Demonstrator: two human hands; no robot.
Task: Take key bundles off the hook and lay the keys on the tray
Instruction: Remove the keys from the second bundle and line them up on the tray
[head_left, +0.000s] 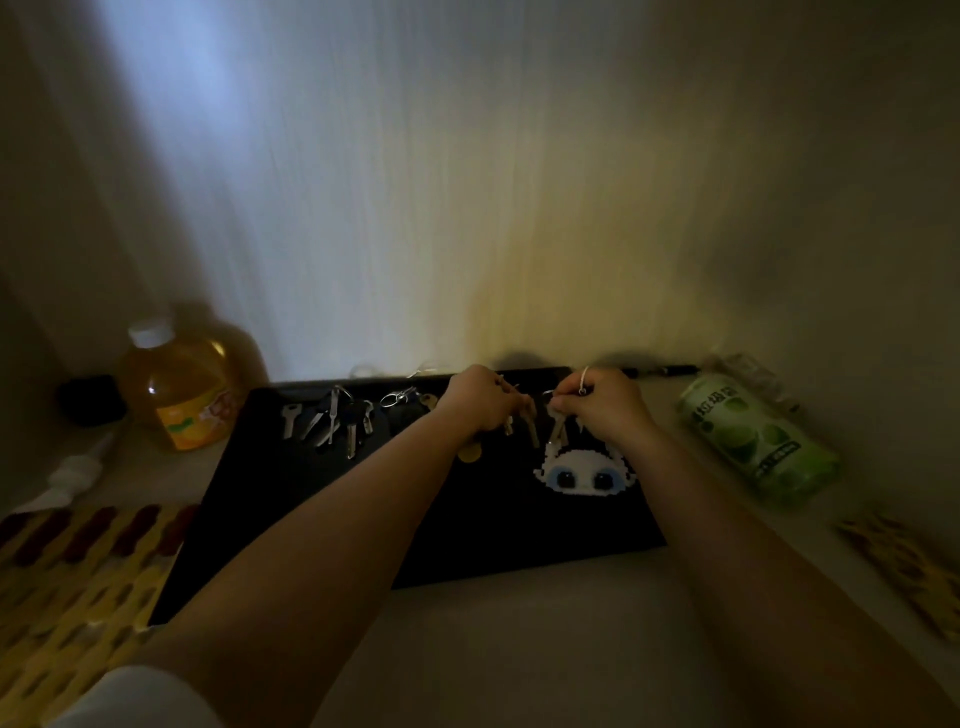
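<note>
A black tray (322, 519) lies on the pale surface in dim light. Both hands hover over its far middle and pinch one key bundle between them. My left hand (480, 400) grips keys (531, 427) that hang down from it. My right hand (605, 397) pinches the ring end of the same bundle; a white bead charm with blue eyes (584, 475) dangles below it onto the tray. Several loose silver keys (327, 423) lie spread at the tray's far left, with a ring and dark fob (402, 405) beside them. No hook is in view.
A bottle of yellow drink (182, 389) stands left of the tray by the wall. A green packet (758, 441) lies to the right. A yellow and red patterned mat (78, 571) covers the near left. A pale curtain hangs just behind the tray.
</note>
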